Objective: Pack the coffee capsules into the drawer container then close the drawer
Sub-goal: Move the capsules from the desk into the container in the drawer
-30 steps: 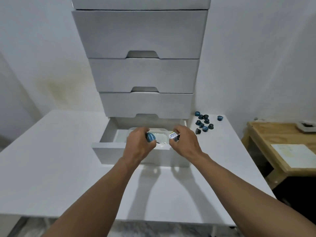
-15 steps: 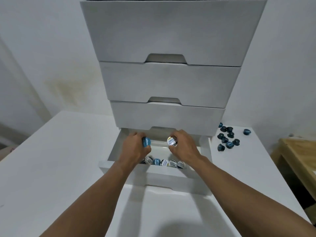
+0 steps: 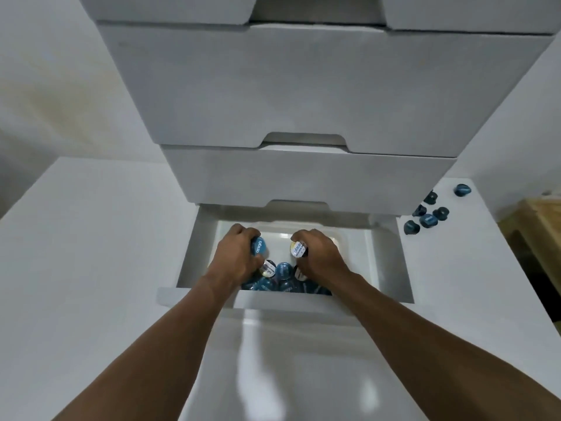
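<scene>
Both hands had sunk lower into the open drawer (image 3: 391, 268) than half a second before, and my view had swung in close above it. Starting left, I had the white table (image 3: 91, 268), then the left hand (image 3: 239, 256) wrapped around a blue-lidded capsule (image 3: 258, 246), lid facing inward. Beneath and between the hands sat the white container (image 3: 343, 238), its near end already heaped with packed capsules (image 3: 283, 273), its far end bare. Next, the right hand (image 3: 321, 256) was clenched on a pale-lidded capsule (image 3: 299, 249), held just above that bare floor.

Risk, as I read it: let go from that height and either pod could bounce off the heap and land in the gap between container and drawer wall. That heap also looked tall at the front; stacked higher, it might catch the drawer above (image 3: 303, 180) on closing.

Further right, several loose capsules (image 3: 428, 220) waited on the table beside the unit, well apart from the drawer, so packing wasn't finished. A wooden bench (image 3: 540, 220) edged the frame.
</scene>
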Action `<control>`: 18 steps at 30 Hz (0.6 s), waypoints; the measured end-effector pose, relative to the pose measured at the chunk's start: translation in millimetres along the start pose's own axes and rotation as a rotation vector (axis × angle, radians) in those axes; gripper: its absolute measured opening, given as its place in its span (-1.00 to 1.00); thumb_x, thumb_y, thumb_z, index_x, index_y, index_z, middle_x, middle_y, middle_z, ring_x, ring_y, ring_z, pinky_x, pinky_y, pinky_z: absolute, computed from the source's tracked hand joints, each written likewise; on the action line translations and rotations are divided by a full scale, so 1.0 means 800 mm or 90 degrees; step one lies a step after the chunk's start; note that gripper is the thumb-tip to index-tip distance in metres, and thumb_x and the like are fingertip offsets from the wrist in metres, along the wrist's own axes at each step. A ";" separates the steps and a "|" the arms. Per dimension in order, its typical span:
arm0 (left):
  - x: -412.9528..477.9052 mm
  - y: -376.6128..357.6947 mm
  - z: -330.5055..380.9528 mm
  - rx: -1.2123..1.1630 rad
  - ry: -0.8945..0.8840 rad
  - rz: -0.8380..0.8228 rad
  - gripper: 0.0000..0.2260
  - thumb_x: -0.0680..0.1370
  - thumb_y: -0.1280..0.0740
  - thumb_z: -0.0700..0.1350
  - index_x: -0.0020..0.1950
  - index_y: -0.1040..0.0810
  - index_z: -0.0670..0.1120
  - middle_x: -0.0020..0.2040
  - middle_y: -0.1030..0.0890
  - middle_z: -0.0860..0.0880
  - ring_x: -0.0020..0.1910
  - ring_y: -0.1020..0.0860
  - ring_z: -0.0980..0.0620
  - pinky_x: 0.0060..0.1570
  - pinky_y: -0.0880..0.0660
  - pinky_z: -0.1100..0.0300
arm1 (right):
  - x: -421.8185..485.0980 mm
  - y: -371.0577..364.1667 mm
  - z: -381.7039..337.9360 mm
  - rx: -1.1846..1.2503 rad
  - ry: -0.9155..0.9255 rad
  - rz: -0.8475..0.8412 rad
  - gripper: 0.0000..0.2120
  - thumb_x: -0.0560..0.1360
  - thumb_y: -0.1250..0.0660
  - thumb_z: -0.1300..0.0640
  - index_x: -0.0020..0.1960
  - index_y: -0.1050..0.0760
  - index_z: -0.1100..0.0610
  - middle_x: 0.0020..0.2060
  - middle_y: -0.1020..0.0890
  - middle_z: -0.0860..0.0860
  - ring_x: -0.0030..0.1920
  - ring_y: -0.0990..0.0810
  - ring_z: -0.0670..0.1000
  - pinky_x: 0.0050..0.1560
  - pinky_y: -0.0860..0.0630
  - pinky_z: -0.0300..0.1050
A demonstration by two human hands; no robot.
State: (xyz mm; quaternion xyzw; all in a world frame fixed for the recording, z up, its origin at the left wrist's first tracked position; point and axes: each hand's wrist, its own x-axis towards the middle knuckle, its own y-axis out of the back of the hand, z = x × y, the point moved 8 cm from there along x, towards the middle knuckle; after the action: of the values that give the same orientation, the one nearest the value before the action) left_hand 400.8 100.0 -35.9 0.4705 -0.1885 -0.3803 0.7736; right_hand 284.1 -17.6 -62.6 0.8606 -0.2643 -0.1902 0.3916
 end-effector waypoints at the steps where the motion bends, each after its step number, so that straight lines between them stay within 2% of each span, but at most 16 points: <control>1: 0.007 -0.001 -0.004 -0.001 -0.004 -0.008 -0.56 0.39 -0.45 -0.13 0.26 -0.51 -0.12 0.14 -0.48 -0.10 0.06 -0.51 -0.06 0.09 -0.42 0.23 | 0.002 -0.002 -0.001 0.008 -0.002 0.007 -0.57 0.33 -0.33 0.40 0.18 -0.51 0.16 0.07 -0.55 0.12 0.07 -0.52 0.15 0.06 -0.46 -0.08; 5: 0.028 -0.007 -0.018 -0.016 -0.015 -0.041 -0.57 0.42 -0.44 -0.15 0.28 -0.49 -0.10 0.19 -0.47 -0.09 0.11 -0.47 -0.03 0.04 -0.34 0.30 | 0.014 -0.011 -0.004 0.014 -0.021 0.004 -0.56 0.31 -0.35 0.36 0.17 -0.50 0.16 0.06 -0.53 0.13 0.05 -0.52 0.14 -0.01 -0.45 -0.13; 9: 0.045 -0.011 -0.023 -0.011 -0.047 -0.056 -0.61 0.41 -0.45 -0.15 0.23 -0.51 -0.10 0.12 -0.48 -0.10 0.03 -0.48 -0.02 -0.01 -0.36 0.30 | 0.026 -0.019 -0.008 0.001 -0.032 0.002 -0.61 0.40 -0.38 0.21 0.22 -0.46 0.09 0.11 -0.48 0.11 0.08 -0.49 0.09 0.00 -0.34 -0.23; 15: 0.064 -0.018 -0.034 -0.027 -0.081 -0.092 -0.57 0.40 -0.46 -0.15 0.26 -0.51 -0.11 0.20 -0.49 -0.07 0.12 -0.49 -0.03 0.14 -0.45 0.19 | 0.044 -0.029 -0.012 0.002 -0.062 0.003 -0.57 0.41 -0.37 0.20 0.26 -0.45 0.08 0.15 -0.49 0.10 0.13 -0.51 0.10 0.07 -0.39 -0.22; 18: 0.072 -0.022 -0.040 0.000 -0.109 -0.099 -0.59 0.39 -0.45 -0.14 0.23 -0.54 -0.11 0.17 -0.50 -0.09 0.10 -0.50 -0.04 0.10 -0.43 0.23 | 0.052 -0.036 -0.011 0.000 -0.069 -0.006 -0.57 0.40 -0.38 0.19 0.25 -0.45 0.11 0.13 -0.51 0.09 0.12 -0.52 0.10 0.04 -0.38 -0.23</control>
State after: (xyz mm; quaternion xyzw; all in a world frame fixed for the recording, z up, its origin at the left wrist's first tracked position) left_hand 451.2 69.5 -70.4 0.4493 -0.2166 -0.4782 0.7229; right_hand 329.8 -21.9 -84.3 0.8502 -0.2809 -0.2388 0.3758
